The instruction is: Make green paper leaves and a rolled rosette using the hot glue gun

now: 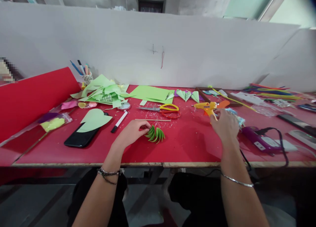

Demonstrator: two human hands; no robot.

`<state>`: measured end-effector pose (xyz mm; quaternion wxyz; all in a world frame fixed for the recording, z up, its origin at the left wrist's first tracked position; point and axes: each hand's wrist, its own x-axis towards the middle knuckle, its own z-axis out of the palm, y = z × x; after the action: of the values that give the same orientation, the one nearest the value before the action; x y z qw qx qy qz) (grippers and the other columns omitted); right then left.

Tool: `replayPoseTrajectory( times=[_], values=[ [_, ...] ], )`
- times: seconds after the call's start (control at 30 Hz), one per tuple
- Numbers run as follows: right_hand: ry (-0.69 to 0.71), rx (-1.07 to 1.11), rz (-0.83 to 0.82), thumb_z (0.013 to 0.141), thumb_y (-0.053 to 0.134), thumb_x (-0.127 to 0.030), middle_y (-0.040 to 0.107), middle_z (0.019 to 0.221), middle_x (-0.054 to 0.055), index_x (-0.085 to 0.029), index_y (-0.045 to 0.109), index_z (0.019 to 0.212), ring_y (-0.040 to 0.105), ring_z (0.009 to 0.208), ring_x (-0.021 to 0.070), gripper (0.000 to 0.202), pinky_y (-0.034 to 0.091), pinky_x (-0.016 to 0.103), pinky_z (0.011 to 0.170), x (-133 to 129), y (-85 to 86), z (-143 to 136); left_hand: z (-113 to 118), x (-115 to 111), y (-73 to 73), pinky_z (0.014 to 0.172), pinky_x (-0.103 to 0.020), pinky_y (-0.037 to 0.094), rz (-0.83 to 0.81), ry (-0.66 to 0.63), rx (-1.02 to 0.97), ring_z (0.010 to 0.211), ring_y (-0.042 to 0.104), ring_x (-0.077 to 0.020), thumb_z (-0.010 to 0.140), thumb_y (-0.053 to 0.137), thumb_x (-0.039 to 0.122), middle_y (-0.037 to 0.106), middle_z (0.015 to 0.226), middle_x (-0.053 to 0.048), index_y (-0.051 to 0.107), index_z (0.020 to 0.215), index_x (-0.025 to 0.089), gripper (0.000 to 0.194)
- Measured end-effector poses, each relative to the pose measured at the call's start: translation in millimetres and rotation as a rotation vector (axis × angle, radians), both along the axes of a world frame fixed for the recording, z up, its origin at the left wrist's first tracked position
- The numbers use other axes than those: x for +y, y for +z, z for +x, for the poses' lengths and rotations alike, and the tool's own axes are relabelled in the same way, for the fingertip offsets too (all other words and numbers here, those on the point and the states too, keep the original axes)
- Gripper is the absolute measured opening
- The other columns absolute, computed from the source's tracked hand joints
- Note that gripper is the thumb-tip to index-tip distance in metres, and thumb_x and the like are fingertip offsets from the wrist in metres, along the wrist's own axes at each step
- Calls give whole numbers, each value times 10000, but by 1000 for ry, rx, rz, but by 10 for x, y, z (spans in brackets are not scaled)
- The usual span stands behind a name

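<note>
My left hand [133, 131] pinches one end of a green curved-paper piece [158, 135], whose narrow curled strips fan out just above the red tabletop. On the right, my right hand [225, 123] has its thumb and fingers closed at the handle of a yellow hot glue gun [206, 106], nozzle facing left. Part of the handle is hidden behind the fingers. Between the hands, a thin stick [153, 120] lies on the table, with yellow-handled scissors [160, 108] behind it. A white marker with a black cap [119, 121] lies beside my left hand.
Green paper scraps [106, 92] pile up at back left, near a pen cup [87, 77]. Pale green cut shapes [95, 120] cover part of a black phone [81, 138]. Folded paper cones [181, 94] lie at the back. A purple device [261, 139] with a cable sits right. A white partition [123, 49] stands behind.
</note>
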<state>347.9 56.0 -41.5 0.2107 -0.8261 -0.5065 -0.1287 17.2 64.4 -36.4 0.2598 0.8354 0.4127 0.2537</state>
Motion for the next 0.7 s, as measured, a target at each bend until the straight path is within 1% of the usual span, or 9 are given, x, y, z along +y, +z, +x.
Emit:
replayPoseTrajectory(
  times=[0.03, 0.1, 0.17, 0.27, 0.37, 0.47, 0.57, 0.63, 0.7],
  values=[
    [-19, -20, 32, 745, 433, -343, 575, 1009, 147, -133, 529, 1039, 523, 949, 300, 373, 403, 379, 764, -4, -5, 31, -4, 1, -1, 702, -247, 419, -2, -2, 0, 773, 574, -145, 763, 481, 197, 640, 838, -14, 599, 795, 178, 124],
    [-29, -27, 46, 727, 456, -368, 521, 1084, 204, -80, 475, 1114, 472, 1023, 337, 483, 378, 409, 815, 10, -57, 108, -16, -3, 6, 707, -253, 422, 2, 2, 4, 783, 572, -149, 762, 474, 188, 635, 846, -18, 596, 800, 177, 129],
    [17, 38, -10, 729, 454, -366, 511, 1090, 236, -42, 423, 1168, 472, 1027, 347, 548, 366, 424, 835, 55, -150, 191, -34, -14, 24, 710, -259, 422, 19, 22, 13, 795, 571, -155, 766, 465, 189, 631, 858, -23, 592, 802, 178, 133],
    [125, 184, -101, 731, 445, -331, 549, 1047, 220, -53, 422, 1175, 523, 965, 336, 525, 395, 430, 802, 149, -298, 302, -63, -31, 62, 725, -271, 421, 65, 62, 25, 805, 569, -162, 780, 454, 208, 631, 868, -27, 588, 811, 180, 140],
    [155, 197, -104, 731, 430, -289, 556, 1049, 211, -67, 425, 1176, 530, 963, 336, 497, 403, 444, 793, 216, -384, 372, -80, -40, 90, 741, -275, 423, 119, 97, -2, 808, 567, -163, 774, 467, 216, 629, 865, -31, 586, 819, 176, 132],
    [176, 186, -90, 742, 414, -262, 547, 1080, 216, -63, 423, 1170, 517, 993, 329, 473, 398, 437, 815, 240, -411, 394, -84, -39, 100, 741, -275, 429, 155, 109, -48, 798, 567, -160, 757, 478, 197, 625, 846, -32, 584, 815, 170, 123],
    [180, 202, -96, 744, 413, -244, 534, 1114, 209, -66, 429, 1159, 509, 1018, 305, 452, 397, 405, 836, 234, -418, 374, -81, -39, 103, 744, -283, 433, 179, 118, -84, 797, 566, -162, 753, 471, 191, 621, 844, -34, 581, 817, 168, 129],
    [150, 217, -93, 750, 413, -267, 546, 1089, 198, -67, 424, 1160, 518, 1003, 295, 457, 398, 394, 833, 203, -406, 349, -81, -43, 105, 746, -284, 432, 189, 124, -95, 797, 565, -161, 753, 470, 191, 618, 842, -34, 577, 817, 165, 127],
    [99, 208, -26, 756, 416, -312, 555, 1056, 194, -68, 411, 1166, 512, 1001, 303, 477, 390, 407, 834, 147, -352, 330, -87, -49, 104, 746, -281, 433, 183, 123, -94, 794, 566, -158, 757, 467, 189, 616, 838, -34, 573, 815, 164, 123]
  ],
)
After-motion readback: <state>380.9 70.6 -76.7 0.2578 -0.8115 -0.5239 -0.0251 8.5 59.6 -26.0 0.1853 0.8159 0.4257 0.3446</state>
